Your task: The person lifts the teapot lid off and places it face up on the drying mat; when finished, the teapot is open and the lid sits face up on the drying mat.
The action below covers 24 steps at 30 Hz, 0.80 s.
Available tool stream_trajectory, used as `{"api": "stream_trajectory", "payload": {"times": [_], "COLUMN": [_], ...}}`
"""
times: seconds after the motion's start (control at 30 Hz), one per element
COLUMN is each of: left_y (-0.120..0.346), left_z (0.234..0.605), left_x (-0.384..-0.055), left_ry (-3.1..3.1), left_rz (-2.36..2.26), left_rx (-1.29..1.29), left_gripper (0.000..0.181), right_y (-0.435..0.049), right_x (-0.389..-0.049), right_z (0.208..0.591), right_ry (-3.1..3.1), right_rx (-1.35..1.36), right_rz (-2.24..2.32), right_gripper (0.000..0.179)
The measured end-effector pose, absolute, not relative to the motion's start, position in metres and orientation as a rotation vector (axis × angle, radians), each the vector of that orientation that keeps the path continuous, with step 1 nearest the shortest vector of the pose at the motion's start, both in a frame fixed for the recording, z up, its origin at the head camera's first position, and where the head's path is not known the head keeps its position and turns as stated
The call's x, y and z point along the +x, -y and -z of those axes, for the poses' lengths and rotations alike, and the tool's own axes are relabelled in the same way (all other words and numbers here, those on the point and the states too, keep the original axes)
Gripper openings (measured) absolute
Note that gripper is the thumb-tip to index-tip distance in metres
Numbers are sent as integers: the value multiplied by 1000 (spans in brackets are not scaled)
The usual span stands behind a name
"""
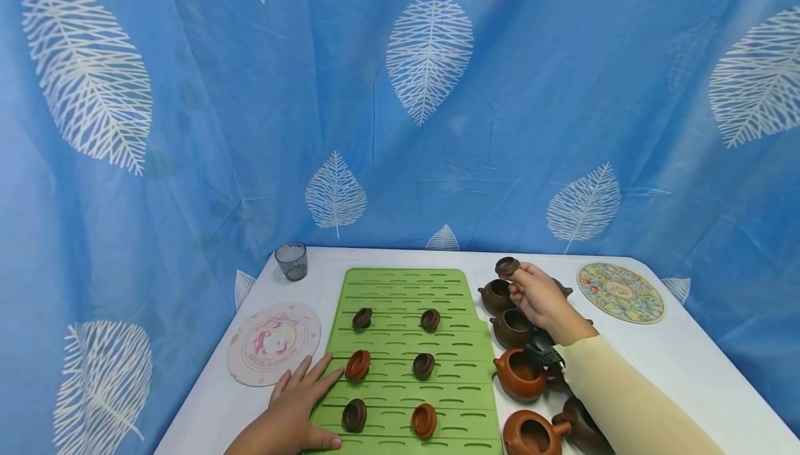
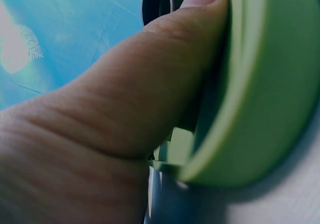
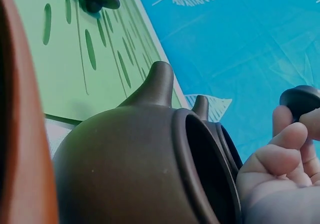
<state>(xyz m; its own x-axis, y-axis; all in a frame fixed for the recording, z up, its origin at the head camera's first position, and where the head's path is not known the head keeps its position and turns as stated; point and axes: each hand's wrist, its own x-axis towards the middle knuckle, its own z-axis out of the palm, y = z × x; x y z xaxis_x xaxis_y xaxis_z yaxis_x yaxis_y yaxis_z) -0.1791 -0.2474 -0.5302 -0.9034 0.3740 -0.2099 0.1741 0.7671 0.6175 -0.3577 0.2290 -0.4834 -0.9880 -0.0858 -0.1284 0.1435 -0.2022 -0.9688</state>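
Above the rear teapots, my right hand (image 1: 542, 296) pinches a dark brown teapot lid (image 1: 507, 266) between thumb and fingers; the same lid (image 3: 301, 99) shows at the right edge of the right wrist view. Beneath it stand lidless clay teapots, among them a dark brown teapot (image 1: 514, 328) and an orange-brown teapot (image 1: 521, 375). With fingers spread, my left hand (image 1: 294, 406) rests along the left edge of the green mat (image 1: 406, 281). Several lids lie upside down on that mat, including an orange lid (image 1: 358, 365) near my left fingertips and a dark lid (image 1: 354, 415).
A pink-and-white round mat (image 1: 275, 344) lies left of the green one, with a glass (image 1: 292, 261) behind it. At the far right is a patterned round mat (image 1: 620, 293). A blue leaf-print curtain (image 1: 406, 163) hangs behind the white table (image 1: 681, 365).
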Motion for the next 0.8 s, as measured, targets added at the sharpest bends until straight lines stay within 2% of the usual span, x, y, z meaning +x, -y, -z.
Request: {"api": "stream_trajectory", "payload": {"times": [0.37, 0.8], "left_y": [249, 249], "left_z": [530, 528], "left_x": [-178, -178], "left_ry": [-2631, -2632], "left_rz": [-885, -888], "left_rx": [417, 425], "left_gripper": [111, 110], "right_y": [-210, -150], "right_x": [-362, -370], "right_z": [478, 472], "right_ry": [-1706, -1704], "right_rx": [-30, -115], "right_rz": [2446, 2368], "right_gripper": [8, 7]}}
